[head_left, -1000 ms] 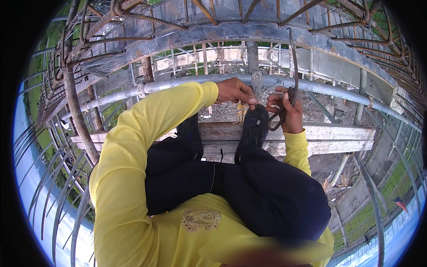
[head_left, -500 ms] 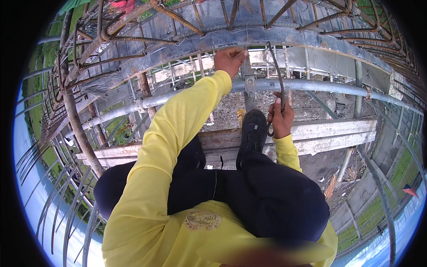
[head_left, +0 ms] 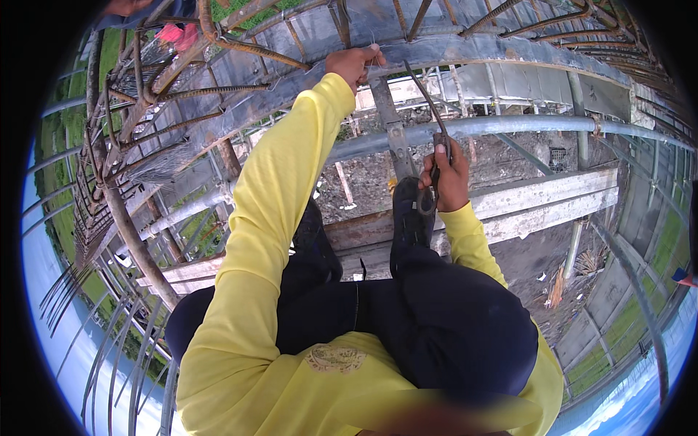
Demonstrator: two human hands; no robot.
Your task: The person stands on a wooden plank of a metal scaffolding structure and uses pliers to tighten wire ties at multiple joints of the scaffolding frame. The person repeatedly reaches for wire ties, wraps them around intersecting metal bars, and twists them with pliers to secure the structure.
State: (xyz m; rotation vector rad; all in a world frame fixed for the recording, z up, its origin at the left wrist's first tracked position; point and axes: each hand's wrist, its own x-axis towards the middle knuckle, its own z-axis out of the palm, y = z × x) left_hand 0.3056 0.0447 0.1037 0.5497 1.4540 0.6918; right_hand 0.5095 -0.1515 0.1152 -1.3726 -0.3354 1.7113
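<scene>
My left hand (head_left: 352, 65) is raised at the lower edge of the dark formwork panel (head_left: 436, 52), thumb and fingertips pinched on a thin wire (head_left: 375, 38) that is hard to see. In my right hand (head_left: 451, 176) is a long dark metal rod with a looped end (head_left: 429, 98). Its loop hangs below my fingers and its thin tip points up toward the panel. A flat metal bar with holes (head_left: 395, 136) runs between my hands, across the galvanized pipe (head_left: 502, 126), down to my shoe (head_left: 412, 214).
Rusty rebar (head_left: 262, 52) crosses above the panel and at both upper sides. White-stained wooden planks (head_left: 538, 203) lie under my feet, with rubble ground (head_left: 509, 156) far below. Scaffold pipes (head_left: 636, 309) stand at the right. Another person's hand (head_left: 128, 7) shows at the upper left.
My left hand has moved up and slightly left. The rod in my right hand has turned, its tip now leaning left toward the panel. Another person's hand has come into view.
</scene>
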